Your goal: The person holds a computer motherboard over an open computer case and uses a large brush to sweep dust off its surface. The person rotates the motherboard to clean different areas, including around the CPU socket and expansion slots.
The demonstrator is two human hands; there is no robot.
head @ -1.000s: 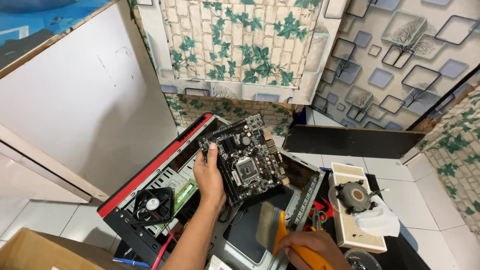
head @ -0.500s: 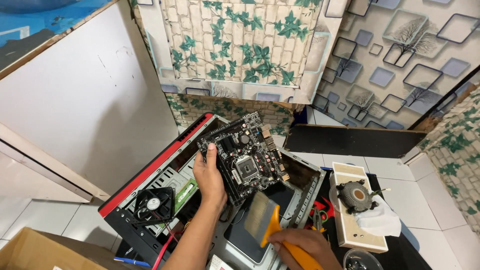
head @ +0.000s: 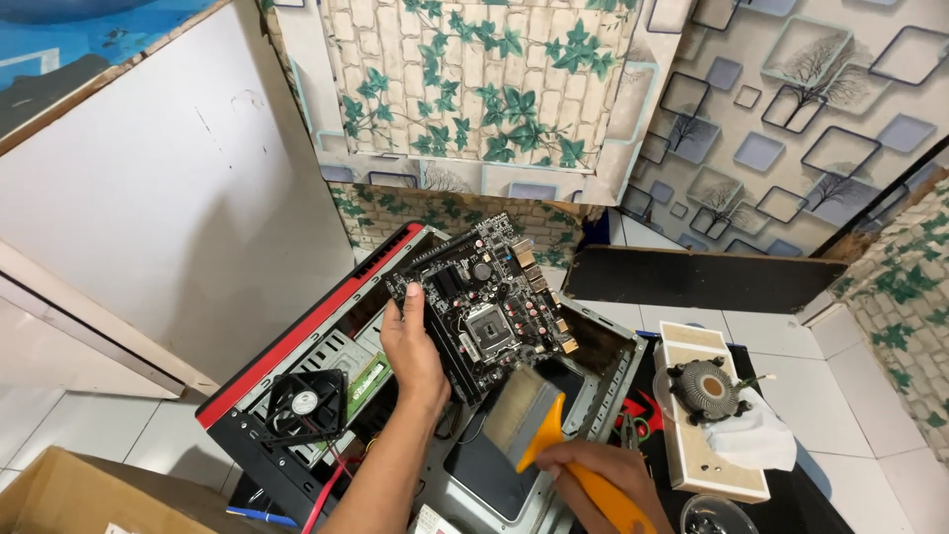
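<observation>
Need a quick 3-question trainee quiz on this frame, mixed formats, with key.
1. True or false: the left hand holds the motherboard tilted above the open computer case.
2. What does the right hand grip? A) screwdriver B) paintbrush with orange handle C) cloth
3. Fill in: the round cooler fan sits on a pale ___ to the right of the case.

Key: 1 true. 2 B, the paintbrush, bristles near the board's lower edge. 3 block.

Bright, even light, sharp; soft shadows (wide-angle edge warp).
</observation>
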